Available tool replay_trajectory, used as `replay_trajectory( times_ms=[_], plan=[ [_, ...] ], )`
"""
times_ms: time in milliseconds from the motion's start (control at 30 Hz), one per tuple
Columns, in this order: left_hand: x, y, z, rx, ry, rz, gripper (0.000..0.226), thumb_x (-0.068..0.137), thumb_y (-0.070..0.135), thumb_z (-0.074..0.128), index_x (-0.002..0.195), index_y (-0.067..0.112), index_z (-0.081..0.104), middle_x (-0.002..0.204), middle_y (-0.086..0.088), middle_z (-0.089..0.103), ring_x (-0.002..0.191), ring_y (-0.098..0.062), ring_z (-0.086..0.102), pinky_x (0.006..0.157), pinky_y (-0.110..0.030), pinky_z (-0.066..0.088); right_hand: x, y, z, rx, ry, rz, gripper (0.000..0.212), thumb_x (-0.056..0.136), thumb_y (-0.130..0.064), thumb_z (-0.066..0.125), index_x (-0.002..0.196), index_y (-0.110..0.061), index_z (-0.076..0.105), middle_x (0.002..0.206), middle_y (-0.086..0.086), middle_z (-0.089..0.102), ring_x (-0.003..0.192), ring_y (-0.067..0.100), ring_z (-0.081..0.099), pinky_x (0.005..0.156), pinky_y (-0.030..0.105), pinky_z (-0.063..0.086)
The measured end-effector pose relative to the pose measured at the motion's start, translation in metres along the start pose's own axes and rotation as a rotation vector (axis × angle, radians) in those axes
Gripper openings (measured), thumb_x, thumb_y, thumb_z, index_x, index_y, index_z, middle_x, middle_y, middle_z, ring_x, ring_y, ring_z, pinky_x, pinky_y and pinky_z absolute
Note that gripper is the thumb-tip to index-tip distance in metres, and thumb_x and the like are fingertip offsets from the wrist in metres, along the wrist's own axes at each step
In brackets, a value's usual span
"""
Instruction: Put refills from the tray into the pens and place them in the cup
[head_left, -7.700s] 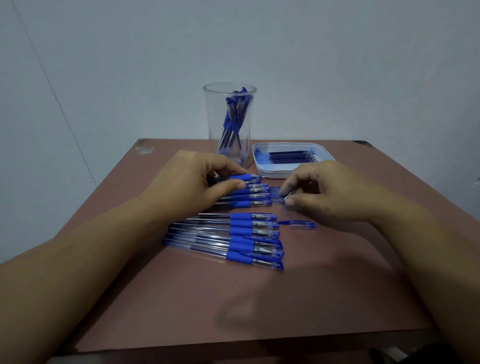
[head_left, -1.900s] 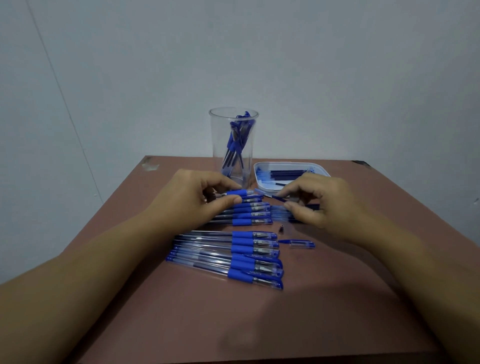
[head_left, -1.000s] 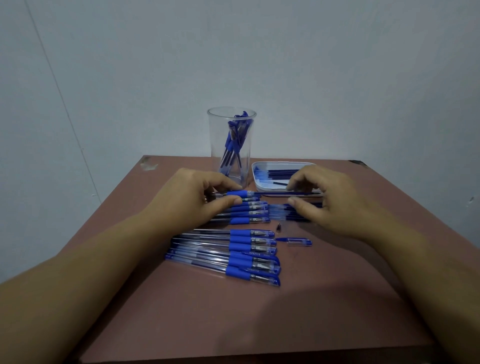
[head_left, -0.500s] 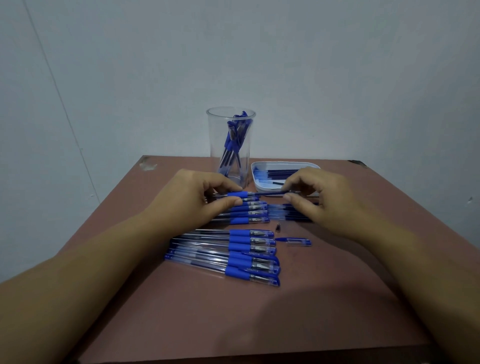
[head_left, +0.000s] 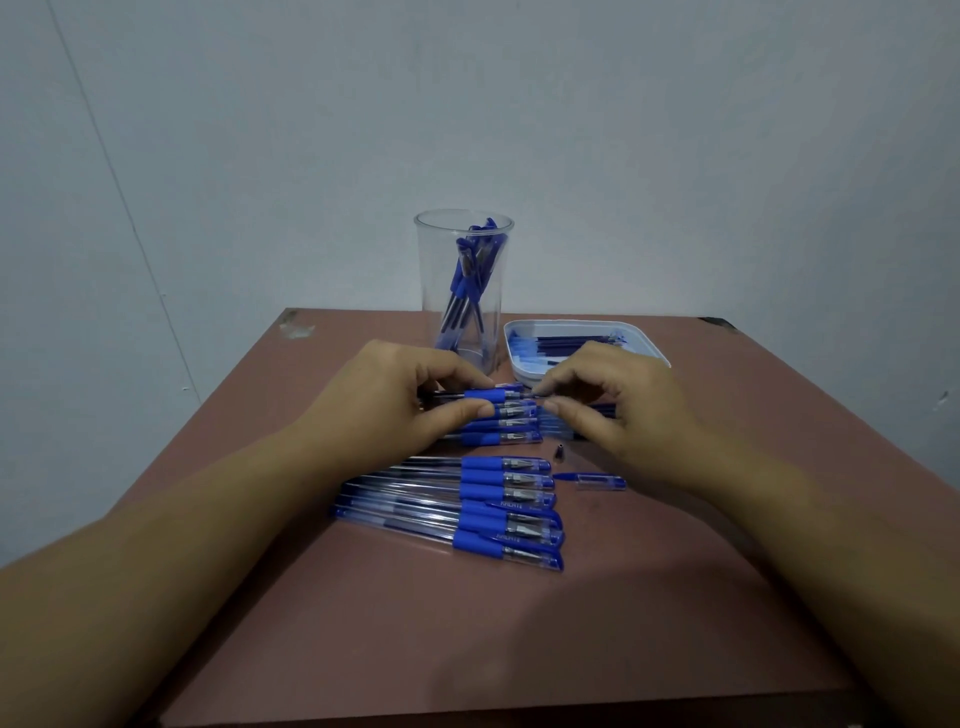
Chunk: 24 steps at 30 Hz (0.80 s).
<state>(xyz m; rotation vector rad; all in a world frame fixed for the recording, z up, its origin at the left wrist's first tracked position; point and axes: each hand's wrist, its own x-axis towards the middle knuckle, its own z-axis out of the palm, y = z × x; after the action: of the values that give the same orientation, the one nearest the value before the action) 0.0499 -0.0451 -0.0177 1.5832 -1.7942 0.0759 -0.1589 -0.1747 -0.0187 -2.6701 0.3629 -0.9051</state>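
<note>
The pen (head_left: 485, 395) lies at frame centre, its blue grip pinched by the left hand (head_left: 395, 400). The right hand (head_left: 618, 410) appears to pinch the refill (head_left: 535, 397) at the pen's open end. Just above stand the cup (head_left: 431, 280) and tray (head_left: 649, 349). Pushed off-axis, the thin refill could bend or jam. A careless right wrist could knock away the loose tip (head_left: 559, 451) just below.
</note>
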Motion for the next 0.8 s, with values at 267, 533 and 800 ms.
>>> replay_trajectory(
  times_ms=[267, 533, 800],
  plan=[
    [0.000, 0.001, -0.002, -0.023, 0.005, -0.022, 0.034, 0.074, 0.060, 0.056, 0.102, 0.044, 0.068, 0.080, 0.031, 0.062, 0.084, 0.005, 0.063, 0.068, -0.008, 0.048, -0.004, 0.006, -0.017, -0.019, -0.169, 0.143, 0.024, 0.085, -0.032, 0.071, 0.106, -0.042, 0.064, 0.094, -0.016, 0.061, 0.090, 0.000, 0.057, 0.074, 0.012, 0.043],
    [0.000, 0.000, -0.002, -0.034, 0.001, -0.025, 0.045, 0.073, 0.064, 0.054, 0.105, 0.038, 0.072, 0.080, 0.031, 0.061, 0.085, 0.004, 0.062, 0.069, -0.010, 0.051, -0.001, 0.001, -0.014, -0.092, -0.382, 0.171, 0.011, 0.083, -0.041, 0.071, 0.093, -0.038, 0.073, 0.089, -0.016, 0.060, 0.088, -0.001, 0.055, 0.074, 0.017, 0.046],
    [0.000, 0.000, -0.002, -0.022, -0.004, -0.022, 0.046, 0.073, 0.064, 0.053, 0.106, 0.037, 0.071, 0.081, 0.032, 0.060, 0.085, 0.004, 0.062, 0.068, -0.011, 0.051, 0.000, -0.008, -0.015, 0.235, 0.017, 0.144, 0.022, 0.083, -0.012, 0.073, 0.087, -0.033, 0.067, 0.079, -0.010, 0.069, 0.074, 0.008, 0.063, 0.069, 0.021, 0.054]
  ],
)
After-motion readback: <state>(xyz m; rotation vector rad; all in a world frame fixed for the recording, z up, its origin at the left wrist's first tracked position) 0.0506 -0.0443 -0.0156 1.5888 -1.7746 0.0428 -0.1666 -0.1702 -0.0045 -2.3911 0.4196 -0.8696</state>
